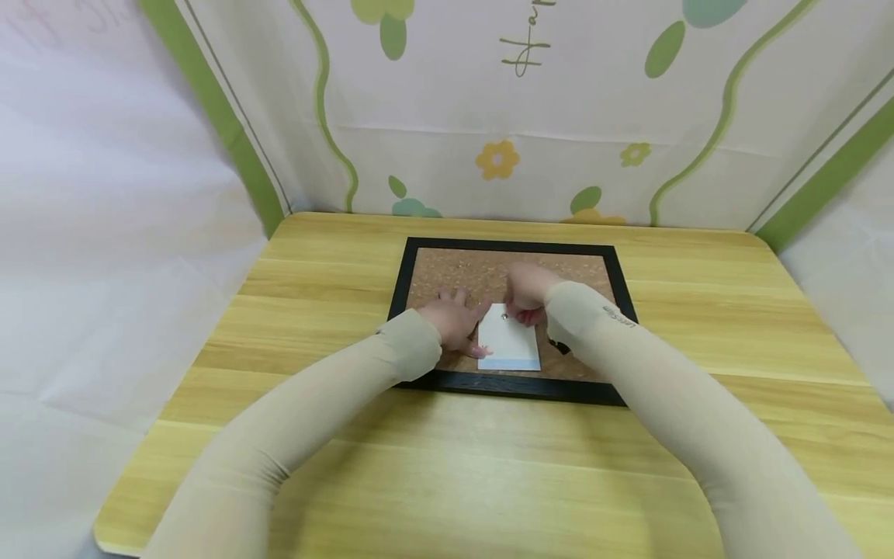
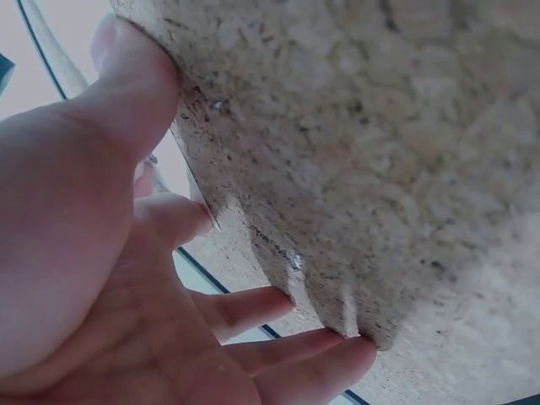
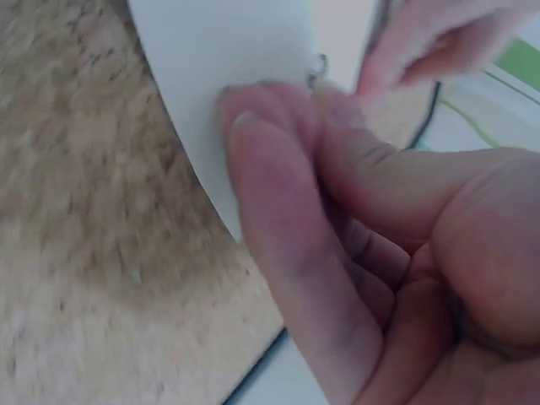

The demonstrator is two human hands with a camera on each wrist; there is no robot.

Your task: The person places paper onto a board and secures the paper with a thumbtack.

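A white card (image 1: 507, 340) with a pale blue strip along its near edge lies on a cork board (image 1: 447, 268). My left hand (image 1: 454, 322) is spread flat at the card's left side, thumb and index finger on its edge and the other fingers on the cork. At the card's far edge, my right hand (image 1: 525, 295) has its fingers curled. In the right wrist view the fingertips (image 3: 274, 156) and thumb pinch at a small shiny metal pin (image 3: 318, 67), which is partly hidden by them. Under the right wrist a small dark thing (image 1: 559, 346) lies on the cork.
A black frame (image 1: 517, 386) borders the cork board. The board lies on a light wooden table (image 1: 335, 256) with rounded corners. White cloth with printed flowers (image 1: 497, 159) hangs behind the table, and plain white cloth hangs at its left.
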